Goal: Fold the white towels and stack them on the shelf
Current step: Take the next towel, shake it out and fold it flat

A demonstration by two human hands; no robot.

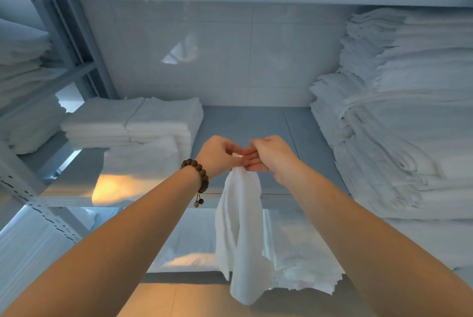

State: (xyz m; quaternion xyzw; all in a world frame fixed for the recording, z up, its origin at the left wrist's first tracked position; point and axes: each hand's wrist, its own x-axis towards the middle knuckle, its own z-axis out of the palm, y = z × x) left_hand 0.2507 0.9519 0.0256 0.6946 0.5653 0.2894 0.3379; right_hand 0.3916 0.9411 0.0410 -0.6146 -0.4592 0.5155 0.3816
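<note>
Left hand [217, 155] and right hand [270, 155] on white towel [239, 235] over grey shelf [243, 122]

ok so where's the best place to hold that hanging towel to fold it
Probably by its top edge, from above. The towel hangs bunched in one long drape from where the left hand and right hand pinch it together, so the corners are likely found by sliding the hands apart along that edge, one to each side.
</note>
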